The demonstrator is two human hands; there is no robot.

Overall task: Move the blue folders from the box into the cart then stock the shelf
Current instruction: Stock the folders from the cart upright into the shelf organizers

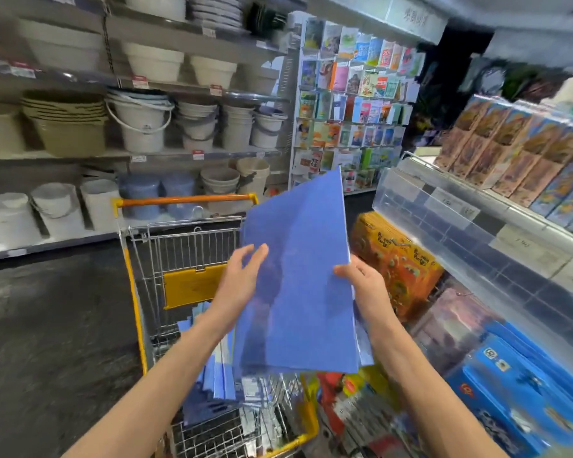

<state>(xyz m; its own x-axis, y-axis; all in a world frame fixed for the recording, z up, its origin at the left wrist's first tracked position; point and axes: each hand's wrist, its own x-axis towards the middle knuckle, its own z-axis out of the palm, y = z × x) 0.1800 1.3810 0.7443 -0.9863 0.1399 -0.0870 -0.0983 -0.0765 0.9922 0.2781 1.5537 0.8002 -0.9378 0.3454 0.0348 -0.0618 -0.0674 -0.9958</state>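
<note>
- While the stack of blue folders point(298, 276) hangs above the cart point(186, 201), tilted with its far end raised, both hands are on it; it sits over the cart's basket, towards the side nearest the shelf point(460, 226).
- The right hand point(361, 282) grips the stack's edge on the shelf side of the cart, thumb on the top face, fingers curled underneath; the left hand point(242, 276) lies with straight fingers against the opposite edge, pressing rather than clasping.
- More loose folders point(212, 375) lie jumbled in the cart's basket, below the held stack; the box is not in view.
- The covers are glossy and thin, so they are probably slick; the stack is likely light but floppy, and single folders could slide out sideways or fan apart.
- A safer hold would pinch the whole thickness along a long edge near its middle, with the other hand flat beneath to stop sagging; squeezing only the top cover risks shedding the lower ones.
- The shelf beside the cart has a clear front lip; the stack probably has to clear it squarely, edges aligned.
</note>
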